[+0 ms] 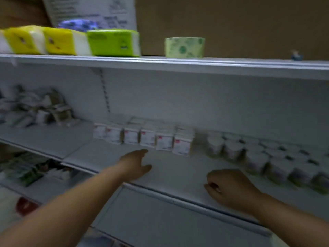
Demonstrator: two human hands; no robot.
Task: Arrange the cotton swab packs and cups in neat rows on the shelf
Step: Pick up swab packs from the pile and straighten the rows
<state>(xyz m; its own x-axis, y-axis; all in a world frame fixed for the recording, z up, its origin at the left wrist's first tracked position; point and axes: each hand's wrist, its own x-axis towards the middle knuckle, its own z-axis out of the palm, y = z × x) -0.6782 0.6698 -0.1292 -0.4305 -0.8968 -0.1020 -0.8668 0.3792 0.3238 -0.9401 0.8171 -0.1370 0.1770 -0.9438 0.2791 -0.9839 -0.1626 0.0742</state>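
Left grip [135, 164] hovers before six front-row swab packs [147, 139]

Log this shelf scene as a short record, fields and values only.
middle shelf: white, carries both product groups
cotton swab packs: one row at the back, left of centre
cups: rows to the right of the packs
left hand: fingers straight, reaching toward the packs, holding nothing
right hand: fingers curled, over the shelf front; grip unclear
top shelf: tissue packs, green-patterned roll
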